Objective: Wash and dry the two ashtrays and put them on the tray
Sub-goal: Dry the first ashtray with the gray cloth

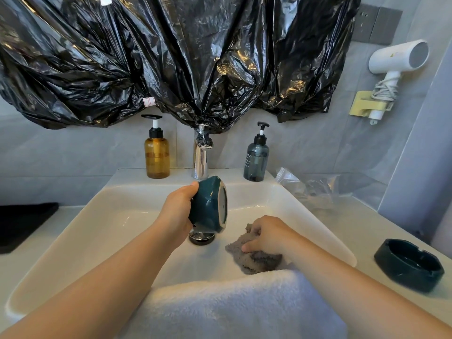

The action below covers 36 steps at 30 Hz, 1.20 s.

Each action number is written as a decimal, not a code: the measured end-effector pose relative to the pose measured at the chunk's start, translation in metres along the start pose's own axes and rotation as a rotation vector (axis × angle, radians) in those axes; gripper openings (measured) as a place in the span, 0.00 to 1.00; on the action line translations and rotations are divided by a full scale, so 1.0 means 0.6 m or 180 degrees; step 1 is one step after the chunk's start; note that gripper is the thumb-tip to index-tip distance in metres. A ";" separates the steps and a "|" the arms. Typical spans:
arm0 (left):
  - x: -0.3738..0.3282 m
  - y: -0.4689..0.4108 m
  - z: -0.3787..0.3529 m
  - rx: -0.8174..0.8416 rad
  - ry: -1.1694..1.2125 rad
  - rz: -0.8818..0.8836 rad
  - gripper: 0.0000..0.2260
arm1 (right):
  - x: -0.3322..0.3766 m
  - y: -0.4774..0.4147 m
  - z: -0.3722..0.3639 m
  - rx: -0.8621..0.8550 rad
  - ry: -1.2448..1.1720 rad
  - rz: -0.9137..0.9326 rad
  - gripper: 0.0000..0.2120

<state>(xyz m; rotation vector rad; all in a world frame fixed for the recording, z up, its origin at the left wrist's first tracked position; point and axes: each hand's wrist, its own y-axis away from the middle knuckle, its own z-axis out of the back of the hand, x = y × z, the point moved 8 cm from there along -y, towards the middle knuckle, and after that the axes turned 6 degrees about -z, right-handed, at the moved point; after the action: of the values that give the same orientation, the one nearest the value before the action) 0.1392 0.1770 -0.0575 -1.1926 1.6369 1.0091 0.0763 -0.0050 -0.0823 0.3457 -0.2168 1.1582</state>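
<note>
Left hand gripped teal ashtray tipped on edge above drain, flat face turned right toward right hand, which clutched grey cloth in sink just beside it; second ashtray sat on counter, well right, nearer right hand

This is a bathroom, with a wide white basin set into a pale table, a chrome tap at its back edge and a metal plug in its bottom. An amber pump bottle and a dark pump bottle stand either side of the tap, a white towel hangs over the near rim, and the wall behind is grey tile. A white hair dryer sits in a holder on the right wall near sockets, and black plastic sheeting hangs above the tap.
</note>
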 end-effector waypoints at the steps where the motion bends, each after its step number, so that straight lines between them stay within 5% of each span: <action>1: 0.000 0.000 0.000 -0.0007 -0.0042 -0.0015 0.17 | -0.004 0.000 0.004 -0.0044 -0.0125 0.0022 0.14; 8: -0.008 0.011 0.002 0.0020 -0.0246 -0.0161 0.13 | -0.023 0.038 0.069 -0.0360 -0.0941 0.0145 0.14; 20: -0.095 0.142 -0.061 0.0718 -0.1374 -0.1283 0.08 | -0.099 0.213 0.257 -0.1639 -0.1579 0.0298 0.12; 36: -0.023 0.413 -0.117 0.1369 -0.1738 -0.1694 0.15 | -0.356 0.368 0.138 -0.1872 -0.1180 -0.0487 0.16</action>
<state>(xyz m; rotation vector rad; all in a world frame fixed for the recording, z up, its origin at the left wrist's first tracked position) -0.1105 0.1696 0.0078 -0.8822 0.9610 0.5346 -0.2096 -0.1399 -0.0448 0.0486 -0.8214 0.8246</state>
